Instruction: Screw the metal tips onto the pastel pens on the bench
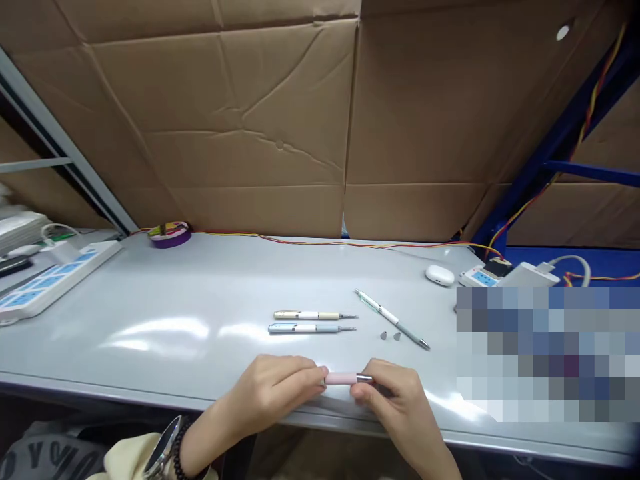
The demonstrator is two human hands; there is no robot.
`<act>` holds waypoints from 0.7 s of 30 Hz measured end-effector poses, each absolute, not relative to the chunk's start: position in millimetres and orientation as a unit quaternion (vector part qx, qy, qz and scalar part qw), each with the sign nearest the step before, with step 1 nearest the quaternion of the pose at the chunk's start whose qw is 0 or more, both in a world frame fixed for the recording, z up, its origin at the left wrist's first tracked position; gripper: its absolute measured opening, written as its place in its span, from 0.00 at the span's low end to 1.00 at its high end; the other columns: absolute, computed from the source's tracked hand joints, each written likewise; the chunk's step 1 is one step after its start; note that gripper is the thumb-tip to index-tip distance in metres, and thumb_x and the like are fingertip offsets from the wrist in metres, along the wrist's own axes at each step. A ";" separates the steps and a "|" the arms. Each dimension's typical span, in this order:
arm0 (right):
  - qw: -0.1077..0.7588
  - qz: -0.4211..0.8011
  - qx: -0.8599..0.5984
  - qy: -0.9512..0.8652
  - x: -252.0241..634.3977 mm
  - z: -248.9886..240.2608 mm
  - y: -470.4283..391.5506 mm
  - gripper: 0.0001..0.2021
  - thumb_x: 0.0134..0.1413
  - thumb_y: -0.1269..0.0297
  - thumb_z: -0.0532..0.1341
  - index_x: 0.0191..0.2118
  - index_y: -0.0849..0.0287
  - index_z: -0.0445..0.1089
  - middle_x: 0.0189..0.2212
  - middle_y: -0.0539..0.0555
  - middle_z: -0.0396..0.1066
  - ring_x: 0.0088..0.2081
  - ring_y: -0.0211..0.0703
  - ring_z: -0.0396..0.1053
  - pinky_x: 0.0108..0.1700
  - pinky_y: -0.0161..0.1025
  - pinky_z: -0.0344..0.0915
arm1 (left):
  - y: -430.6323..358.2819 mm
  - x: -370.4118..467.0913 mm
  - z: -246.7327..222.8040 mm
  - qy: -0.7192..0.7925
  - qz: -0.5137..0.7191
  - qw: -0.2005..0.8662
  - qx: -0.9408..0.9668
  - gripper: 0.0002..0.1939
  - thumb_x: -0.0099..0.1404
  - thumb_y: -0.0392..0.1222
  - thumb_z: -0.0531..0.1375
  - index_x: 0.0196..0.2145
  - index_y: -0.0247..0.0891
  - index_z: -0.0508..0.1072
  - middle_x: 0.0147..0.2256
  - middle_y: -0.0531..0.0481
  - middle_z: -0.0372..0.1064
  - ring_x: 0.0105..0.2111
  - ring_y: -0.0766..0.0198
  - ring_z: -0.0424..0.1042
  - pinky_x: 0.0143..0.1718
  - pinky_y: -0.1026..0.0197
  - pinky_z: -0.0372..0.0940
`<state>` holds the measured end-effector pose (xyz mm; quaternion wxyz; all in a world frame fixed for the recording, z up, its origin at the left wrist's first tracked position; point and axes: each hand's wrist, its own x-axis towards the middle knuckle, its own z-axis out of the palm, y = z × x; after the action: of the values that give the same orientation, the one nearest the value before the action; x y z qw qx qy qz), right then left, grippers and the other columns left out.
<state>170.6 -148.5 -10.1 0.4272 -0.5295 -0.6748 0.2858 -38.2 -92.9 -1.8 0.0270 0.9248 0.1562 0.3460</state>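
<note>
Near the table's front edge, my left hand (280, 387) grips the rear of a pink pen (341, 379). The fingers of my right hand (393, 397) pinch its silver tip on the right. Behind the hands, a cream pen (305, 315) and a light blue pen (303, 328) lie side by side, their thin front ends bare and pointing right. A white and grey-green pen (393, 319) with its silver tip on lies slanted to the right. Two small grey tips (384, 335) sit beside it.
At the back left lies a purple tape roll (170, 235). A power strip (60, 280) is at the far left. A white earbud case (440, 275) and another power strip (480, 277) are at the right. A thin cable (300, 241) runs along the back edge, before cardboard.
</note>
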 end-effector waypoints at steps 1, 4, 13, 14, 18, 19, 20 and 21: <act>0.427 0.281 -0.524 -0.681 170.3 -9.3 -148.2 0.15 0.55 0.55 0.57 0.25 0.58 0.73 0.20 0.50 0.69 0.24 0.39 0.67 0.26 0.32 0.64 | -93.1 -38.2 -1.3 0.152 0.354 0.025 0.923 0.09 0.64 0.32 0.55 0.43 0.35 0.66 0.31 0.48 0.73 0.27 0.67 0.71 0.26 0.69 0.65; 0.429 0.316 -0.490 -0.690 169.0 -5.9 -148.6 0.13 0.54 0.58 0.60 0.44 0.54 0.72 0.35 0.52 0.74 0.35 0.42 0.71 0.39 0.35 0.67 | -93.4 -38.6 -1.6 0.145 0.355 0.016 0.923 0.09 0.63 0.31 0.55 0.42 0.35 0.66 0.30 0.48 0.72 0.27 0.68 0.71 0.26 0.69 0.65; 0.536 0.565 -0.416 -0.471 155.8 -1.9 -154.6 0.11 0.50 0.54 0.62 0.33 0.57 0.73 0.27 0.51 0.73 0.28 0.41 0.72 0.34 0.36 0.69 | -95.7 -40.6 -4.1 0.063 0.365 0.012 0.929 0.21 0.62 0.53 0.47 0.48 0.41 0.63 0.37 0.42 0.71 0.18 0.69 0.67 0.16 0.66 0.59; 0.541 0.570 -0.414 -0.459 153.8 -1.1 -154.1 0.11 0.49 0.55 0.63 0.32 0.58 0.73 0.27 0.51 0.73 0.28 0.41 0.72 0.34 0.36 0.68 | -96.8 -41.7 -3.6 0.057 0.373 0.005 0.926 0.22 0.62 0.55 0.48 0.47 0.40 0.63 0.35 0.41 0.71 0.17 0.68 0.66 0.16 0.66 0.58; 0.529 0.588 -0.409 -0.455 148.0 0.4 -151.5 0.09 0.47 0.58 0.65 0.31 0.58 0.75 0.25 0.51 0.74 0.30 0.42 0.72 0.36 0.34 0.67 | -100.4 -47.2 -2.5 0.063 0.395 -0.014 0.916 0.29 0.61 0.62 0.47 0.46 0.35 0.65 0.31 0.38 0.73 0.16 0.64 0.65 0.15 0.63 0.56; 0.527 0.584 -0.414 -0.458 147.1 0.4 -151.1 0.08 0.47 0.59 0.65 0.31 0.58 0.75 0.25 0.51 0.74 0.31 0.42 0.72 0.36 0.34 0.66 | -100.5 -47.9 -2.9 0.067 0.404 -0.009 0.912 0.30 0.61 0.63 0.46 0.46 0.34 0.65 0.30 0.38 0.74 0.16 0.64 0.65 0.15 0.63 0.56; 0.526 0.579 -0.421 -0.459 146.4 0.3 -150.7 0.08 0.47 0.59 0.65 0.30 0.58 0.75 0.26 0.51 0.74 0.31 0.42 0.72 0.36 0.33 0.66 | -100.2 -48.1 -3.7 0.071 0.413 -0.001 0.908 0.31 0.62 0.63 0.44 0.46 0.34 0.65 0.29 0.39 0.74 0.16 0.63 0.66 0.15 0.63 0.56; 0.526 0.575 -0.429 -0.458 145.8 0.4 -150.5 0.08 0.47 0.59 0.65 0.30 0.58 0.76 0.26 0.51 0.74 0.31 0.41 0.72 0.36 0.33 0.66 | -99.5 -47.7 -4.8 0.073 0.423 0.006 0.903 0.32 0.63 0.64 0.42 0.46 0.35 0.65 0.28 0.39 0.73 0.16 0.64 0.65 0.15 0.63 0.55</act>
<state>145.8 -150.5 0.4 0.5260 -0.4287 -0.4576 0.5746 -47.7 -99.5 -4.8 0.0057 0.9031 0.0731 0.4232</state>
